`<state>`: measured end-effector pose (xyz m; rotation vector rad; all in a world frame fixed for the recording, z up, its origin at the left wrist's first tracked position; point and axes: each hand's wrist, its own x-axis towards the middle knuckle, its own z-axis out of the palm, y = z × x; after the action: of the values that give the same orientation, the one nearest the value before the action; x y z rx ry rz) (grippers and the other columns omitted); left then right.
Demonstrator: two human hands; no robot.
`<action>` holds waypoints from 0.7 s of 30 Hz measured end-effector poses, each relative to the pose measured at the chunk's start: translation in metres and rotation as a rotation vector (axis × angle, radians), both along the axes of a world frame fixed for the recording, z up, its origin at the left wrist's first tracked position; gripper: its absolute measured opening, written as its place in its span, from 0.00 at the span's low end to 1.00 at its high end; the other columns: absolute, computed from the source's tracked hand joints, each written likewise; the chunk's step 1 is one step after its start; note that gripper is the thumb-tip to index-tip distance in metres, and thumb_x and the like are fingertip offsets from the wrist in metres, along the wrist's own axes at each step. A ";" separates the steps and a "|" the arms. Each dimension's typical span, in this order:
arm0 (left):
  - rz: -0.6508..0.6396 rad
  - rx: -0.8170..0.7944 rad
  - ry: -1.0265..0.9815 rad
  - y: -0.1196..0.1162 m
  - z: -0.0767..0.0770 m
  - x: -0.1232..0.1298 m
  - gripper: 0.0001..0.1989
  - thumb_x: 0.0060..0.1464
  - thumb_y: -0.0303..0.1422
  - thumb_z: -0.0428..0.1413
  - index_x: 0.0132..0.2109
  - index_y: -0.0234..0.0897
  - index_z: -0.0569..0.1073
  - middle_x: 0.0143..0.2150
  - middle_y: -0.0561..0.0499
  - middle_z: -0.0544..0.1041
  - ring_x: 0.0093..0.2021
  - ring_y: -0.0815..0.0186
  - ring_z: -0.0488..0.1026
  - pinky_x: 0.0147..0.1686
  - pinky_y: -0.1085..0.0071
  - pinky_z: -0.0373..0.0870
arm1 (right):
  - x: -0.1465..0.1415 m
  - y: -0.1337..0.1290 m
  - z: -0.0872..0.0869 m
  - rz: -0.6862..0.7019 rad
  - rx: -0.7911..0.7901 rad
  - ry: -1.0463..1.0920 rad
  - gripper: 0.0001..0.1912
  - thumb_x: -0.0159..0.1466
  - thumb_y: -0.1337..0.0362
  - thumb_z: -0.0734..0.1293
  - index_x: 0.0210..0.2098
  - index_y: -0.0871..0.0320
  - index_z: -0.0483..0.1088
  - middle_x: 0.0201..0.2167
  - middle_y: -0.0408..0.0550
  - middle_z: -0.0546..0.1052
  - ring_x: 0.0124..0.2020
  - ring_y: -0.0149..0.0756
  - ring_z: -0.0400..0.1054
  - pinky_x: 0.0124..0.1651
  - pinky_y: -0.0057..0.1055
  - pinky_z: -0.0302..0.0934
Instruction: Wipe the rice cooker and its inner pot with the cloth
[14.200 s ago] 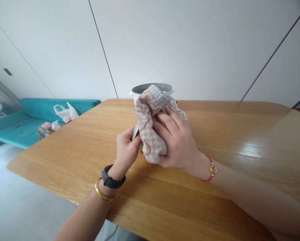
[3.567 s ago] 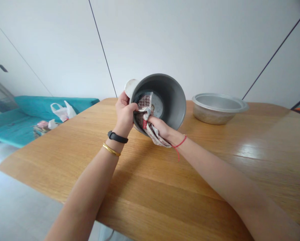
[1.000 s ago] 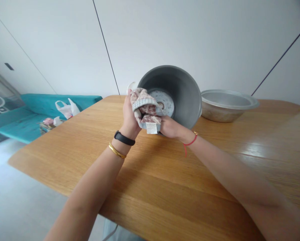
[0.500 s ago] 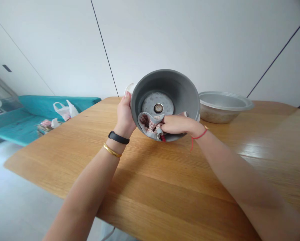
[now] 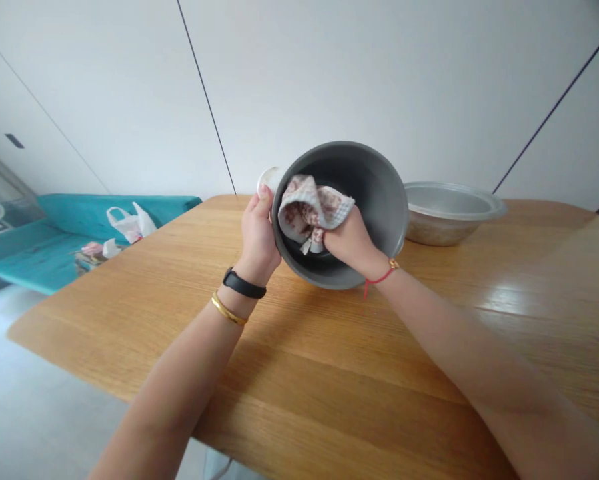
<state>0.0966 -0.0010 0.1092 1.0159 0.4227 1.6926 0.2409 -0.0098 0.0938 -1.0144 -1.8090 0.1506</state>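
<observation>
A round grey pot [image 5: 384, 200] is tilted on its side above the wooden table, its opening facing me. My left hand [image 5: 260, 233] grips its left side by the white handle [image 5: 269, 179]. Inside the pot, my right hand [image 5: 350, 245] is closed on a patterned cloth [image 5: 304, 203], which is bunched against the left inner wall and covers much of the pot's bottom. The fingertips of my right hand are partly hidden by the cloth.
A wide metal basin [image 5: 442, 230] stands on the wooden table [image 5: 329, 373] to the right of the pot. Behind the table rises a white panelled wall. At the left, a teal bench [image 5: 34, 257] bears a white plastic bag [image 5: 133, 223] and small items.
My right hand has moved the cloth up and left inside the pot, over the round metal plate at the bottom. The pot and my left hand have shifted slightly right.
</observation>
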 end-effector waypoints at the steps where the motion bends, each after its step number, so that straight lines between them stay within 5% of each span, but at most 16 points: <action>1: 0.003 0.005 0.002 0.000 0.000 0.001 0.14 0.65 0.46 0.60 0.46 0.40 0.79 0.45 0.49 0.83 0.59 0.54 0.76 0.62 0.60 0.71 | 0.007 -0.002 0.001 -0.084 0.029 -0.123 0.24 0.67 0.73 0.65 0.61 0.55 0.76 0.65 0.51 0.70 0.63 0.50 0.62 0.67 0.47 0.59; 4: 0.009 0.011 0.014 -0.001 0.000 0.003 0.14 0.64 0.46 0.62 0.43 0.40 0.79 0.42 0.49 0.83 0.57 0.55 0.77 0.61 0.60 0.71 | 0.013 -0.009 0.000 -0.253 0.006 -0.452 0.23 0.69 0.73 0.63 0.60 0.52 0.78 0.72 0.47 0.60 0.64 0.58 0.57 0.65 0.53 0.59; 7: 0.016 0.009 0.024 0.000 0.000 0.002 0.14 0.64 0.46 0.61 0.43 0.40 0.79 0.41 0.50 0.83 0.57 0.55 0.77 0.61 0.60 0.71 | 0.000 -0.017 -0.004 -0.213 -0.002 -0.670 0.21 0.72 0.72 0.62 0.56 0.48 0.81 0.72 0.40 0.60 0.64 0.58 0.54 0.62 0.49 0.62; 9: 0.023 0.008 0.029 0.002 0.000 0.000 0.15 0.65 0.47 0.60 0.45 0.41 0.79 0.43 0.50 0.83 0.58 0.55 0.77 0.61 0.60 0.71 | -0.005 -0.020 -0.003 -0.236 -0.006 -0.739 0.22 0.73 0.71 0.60 0.56 0.47 0.81 0.72 0.40 0.60 0.64 0.58 0.54 0.59 0.47 0.64; 13: 0.036 -0.009 0.029 0.008 -0.002 -0.006 0.16 0.65 0.49 0.59 0.50 0.43 0.79 0.46 0.50 0.84 0.59 0.56 0.77 0.62 0.61 0.71 | 0.009 -0.021 0.007 -0.526 -0.089 -0.739 0.24 0.75 0.69 0.57 0.62 0.50 0.76 0.71 0.51 0.60 0.61 0.60 0.58 0.53 0.48 0.67; 17: 0.050 -0.013 0.001 0.013 -0.004 -0.009 0.15 0.65 0.49 0.60 0.48 0.44 0.79 0.47 0.51 0.84 0.59 0.56 0.76 0.61 0.62 0.72 | 0.018 -0.032 0.019 -0.613 -0.303 -0.854 0.19 0.73 0.71 0.59 0.51 0.61 0.81 0.56 0.65 0.74 0.55 0.58 0.66 0.48 0.43 0.68; 21: 0.077 -0.039 -0.020 0.019 -0.004 -0.016 0.13 0.65 0.46 0.59 0.45 0.43 0.79 0.46 0.51 0.84 0.58 0.56 0.77 0.59 0.64 0.73 | 0.020 -0.049 0.037 -0.505 -0.409 -0.858 0.14 0.69 0.71 0.64 0.46 0.60 0.82 0.43 0.60 0.79 0.48 0.51 0.71 0.48 0.38 0.67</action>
<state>0.0809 0.0178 0.1048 0.9643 0.4849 1.7553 0.2611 -0.0584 0.1309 -2.0139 -2.2309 -0.2846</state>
